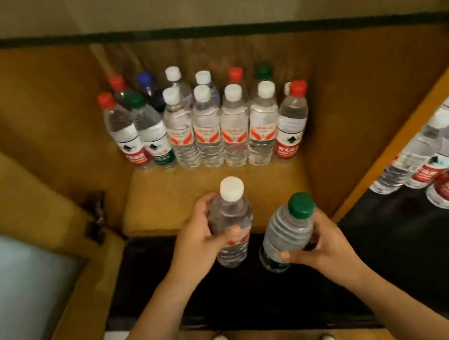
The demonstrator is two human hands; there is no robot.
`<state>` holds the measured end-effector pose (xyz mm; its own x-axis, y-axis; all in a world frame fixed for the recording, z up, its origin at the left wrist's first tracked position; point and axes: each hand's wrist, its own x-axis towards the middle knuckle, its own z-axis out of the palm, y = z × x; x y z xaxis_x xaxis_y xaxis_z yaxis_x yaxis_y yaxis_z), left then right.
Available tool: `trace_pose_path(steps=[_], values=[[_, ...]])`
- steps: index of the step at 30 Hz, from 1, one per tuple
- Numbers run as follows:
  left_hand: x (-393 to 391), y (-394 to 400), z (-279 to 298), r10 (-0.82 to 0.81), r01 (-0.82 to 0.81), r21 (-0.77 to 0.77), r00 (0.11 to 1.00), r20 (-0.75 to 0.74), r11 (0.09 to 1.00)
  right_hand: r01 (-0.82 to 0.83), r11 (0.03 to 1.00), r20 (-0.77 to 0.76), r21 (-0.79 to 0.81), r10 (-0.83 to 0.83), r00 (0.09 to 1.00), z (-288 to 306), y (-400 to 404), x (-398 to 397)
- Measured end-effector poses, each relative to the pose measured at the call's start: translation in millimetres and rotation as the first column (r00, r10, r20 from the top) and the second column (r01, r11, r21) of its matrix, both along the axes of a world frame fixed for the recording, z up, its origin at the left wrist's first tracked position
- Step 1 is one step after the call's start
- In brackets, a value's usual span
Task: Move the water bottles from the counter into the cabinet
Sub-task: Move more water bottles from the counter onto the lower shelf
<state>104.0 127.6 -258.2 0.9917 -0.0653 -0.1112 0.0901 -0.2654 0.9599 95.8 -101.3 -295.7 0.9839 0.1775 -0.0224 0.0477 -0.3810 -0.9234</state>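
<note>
White-capped bottle [233, 221] upright in left hand [198, 232]; green-capped bottle [288, 230] tilted, right hand [327, 244]; fingers clamped.

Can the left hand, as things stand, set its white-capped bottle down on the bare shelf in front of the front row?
Probably yes. The left hand holds the white-capped bottle just before the cabinet shelf, and the strip ahead of the front row of bottles looks bare. The right hand is off to the side.

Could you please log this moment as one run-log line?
left hand: grips white-capped bottle | right hand: grips green-capped bottle | cabinet shelf: bottles at back
</note>
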Motion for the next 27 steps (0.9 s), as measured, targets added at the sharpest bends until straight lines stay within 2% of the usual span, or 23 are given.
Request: trace_pose_path(steps=[4,9,13,18,24,27], values=[[22,50,2,0.165,-0.167,0.01,0.98,0.113,0.986,-0.016,1.0,0.004,0.015,0.016,1.0,5,59,33],[57,88,-2,0.223,-0.224,-0.012,0.96,0.171,0.975,0.039,0.998,-0.002,0.049,-0.039,0.999,10,112,74],[76,110,-13,0.223,-0.226,-0.004,0.962,0.159,0.974,0.067,0.997,0.012,0.038,-0.068,0.998,8,136,98],[84,125,-23,0.215,-0.207,-0.069,0.964,0.157,0.976,0.101,0.994,0.022,0.034,-0.102,0.995,1,150,110],[89,132,-25,0.115,-0.104,-0.111,0.989,0.097,0.988,0.061,0.998,0.036,0.001,-0.061,0.997,-3,147,110],[81,130,-33,0.177,-0.171,-0.167,0.984,0.023,0.971,-0.003,1.0,0.002,-0.021,0.003,1.0,-6,139,113]])
